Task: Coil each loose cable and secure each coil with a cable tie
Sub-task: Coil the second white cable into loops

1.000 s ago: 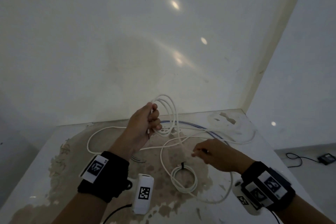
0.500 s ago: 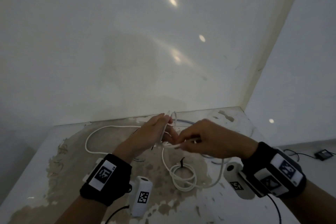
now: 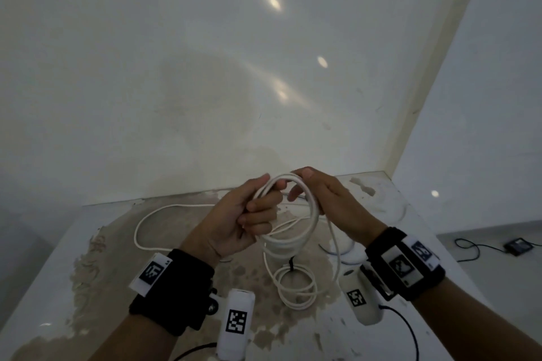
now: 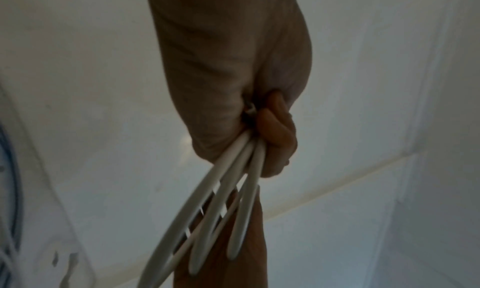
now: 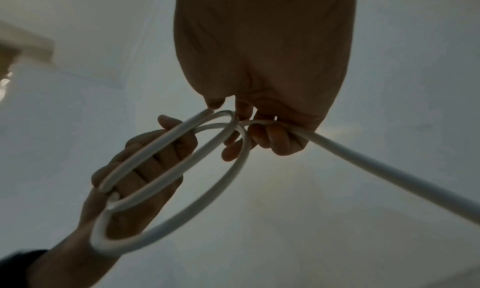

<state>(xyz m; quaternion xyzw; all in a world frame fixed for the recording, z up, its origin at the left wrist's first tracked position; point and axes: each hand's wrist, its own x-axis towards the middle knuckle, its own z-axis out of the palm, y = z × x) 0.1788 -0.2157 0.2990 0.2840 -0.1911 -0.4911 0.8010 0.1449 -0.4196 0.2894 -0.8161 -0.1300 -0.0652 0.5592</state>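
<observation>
At the centre of the head view, both hands are raised above a stained white bench set against a white wall. The left hand has its fingers curled tight round a bundle of white cable loops; in the left wrist view at least 3 strands fan out below the closed grip. The right hand holds the top of the newest loop, its fingers curled over the cable, and 1 strand runs away toward the lower right of the right wrist view. From the held loops the cable trails down to the bench and sweeps out in a wide arc in the left middle of the frame. Below the hands, lower centre, a finished white coil lies flat on the bench, cinched at its top by a black cable tie. At the right edge of the frame, a small black device with its cord sits on the floor.
</observation>
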